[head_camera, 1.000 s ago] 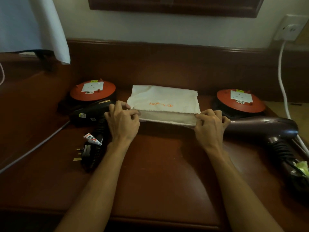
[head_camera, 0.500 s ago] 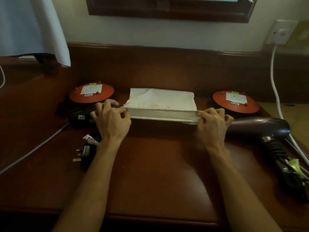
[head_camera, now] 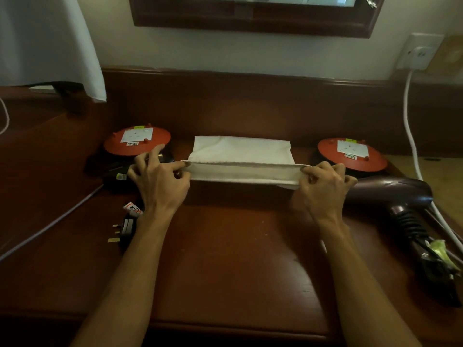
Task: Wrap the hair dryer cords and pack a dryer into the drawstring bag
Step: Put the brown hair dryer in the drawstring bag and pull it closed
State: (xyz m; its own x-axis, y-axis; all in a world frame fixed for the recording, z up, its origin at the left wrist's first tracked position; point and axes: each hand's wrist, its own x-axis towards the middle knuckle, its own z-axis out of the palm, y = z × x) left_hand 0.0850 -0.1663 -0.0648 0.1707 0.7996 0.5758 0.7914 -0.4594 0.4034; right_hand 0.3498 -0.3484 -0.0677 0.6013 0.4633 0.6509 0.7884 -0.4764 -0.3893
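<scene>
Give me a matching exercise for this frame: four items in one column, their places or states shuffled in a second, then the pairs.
1. White fabric drawstring bag
2. Dark maroon hair dryer
3. Black three-pin plug
4. White wall cable

A. Hangs from the wall socket
B. Lies beside the left forearm
C. Pinched at both ends
D. Lies right of the right hand

Pairs: 1-C, 2-D, 3-B, 4-A

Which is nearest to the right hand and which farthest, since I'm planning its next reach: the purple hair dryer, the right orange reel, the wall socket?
From the right hand, in the head view:
1. purple hair dryer, just to its right; right orange reel, just behind it: too close to rank.
2. wall socket, up on the wall, far right.
</scene>
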